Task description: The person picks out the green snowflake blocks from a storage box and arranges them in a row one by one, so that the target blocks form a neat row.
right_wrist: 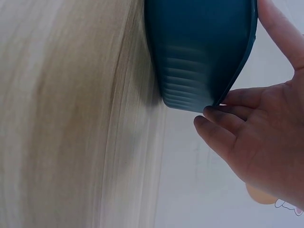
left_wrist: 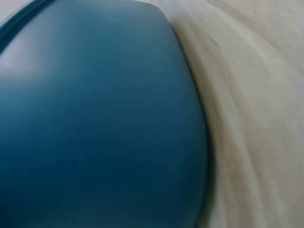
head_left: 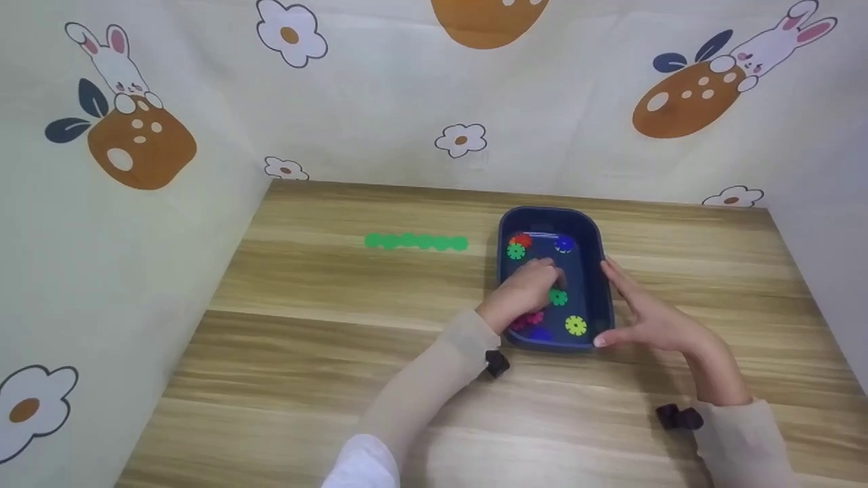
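Note:
A dark blue plastic bin [head_left: 607, 315] stands on the table with several small notched interlocking discs in it, among them a yellow disc [head_left: 576, 325], a green disc [head_left: 558, 297] and a blue disc [head_left: 563, 244]. My left hand [head_left: 525, 291] reaches down inside the bin, fingers bent toward its floor beside the green disc. Whether the fingertips pinch anything is hidden; the left wrist view has only the bin's outer wall [left_wrist: 104, 114]. With thumb and fingers spread, my right hand [head_left: 654, 322] touches the bin's right rim, its fingers fairly straight [right_wrist: 221, 137].
To the left of the bin, a row of green discs [head_left: 416, 242] lies joined end to end on the wooden table [head_left: 305, 352]. A patterned cloth [head_left: 380, 102] rises along the table's back edge and sides.

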A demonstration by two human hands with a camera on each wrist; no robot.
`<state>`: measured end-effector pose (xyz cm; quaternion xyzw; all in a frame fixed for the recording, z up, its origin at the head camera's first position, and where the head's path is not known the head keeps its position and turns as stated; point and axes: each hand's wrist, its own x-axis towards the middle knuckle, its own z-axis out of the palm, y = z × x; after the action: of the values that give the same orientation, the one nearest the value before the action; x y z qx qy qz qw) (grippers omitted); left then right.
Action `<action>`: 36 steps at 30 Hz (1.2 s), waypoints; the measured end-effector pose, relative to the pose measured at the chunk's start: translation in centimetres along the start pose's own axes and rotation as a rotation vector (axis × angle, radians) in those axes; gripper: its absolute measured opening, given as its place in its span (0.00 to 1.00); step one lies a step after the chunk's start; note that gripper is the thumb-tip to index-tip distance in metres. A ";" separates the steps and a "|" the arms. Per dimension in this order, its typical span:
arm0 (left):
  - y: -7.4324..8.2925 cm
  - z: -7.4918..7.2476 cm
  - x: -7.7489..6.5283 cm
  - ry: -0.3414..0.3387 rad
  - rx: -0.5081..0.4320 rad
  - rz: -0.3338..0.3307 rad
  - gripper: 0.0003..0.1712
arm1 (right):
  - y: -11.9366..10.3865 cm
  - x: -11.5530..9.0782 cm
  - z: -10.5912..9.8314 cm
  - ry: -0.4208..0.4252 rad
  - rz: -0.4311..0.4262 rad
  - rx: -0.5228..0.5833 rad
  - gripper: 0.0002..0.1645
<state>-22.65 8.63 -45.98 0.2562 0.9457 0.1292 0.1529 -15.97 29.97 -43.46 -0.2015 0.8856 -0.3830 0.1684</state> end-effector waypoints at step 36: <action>-0.3 -0.4 -0.2 0.036 -0.317 0.213 0.14 | -0.1 0.0 -0.1 0.006 -0.009 -0.011 0.72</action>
<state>-22.73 8.17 -45.65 0.3252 0.8836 0.2965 0.1599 -15.98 29.92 -43.32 -0.2052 0.8874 -0.3792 0.1631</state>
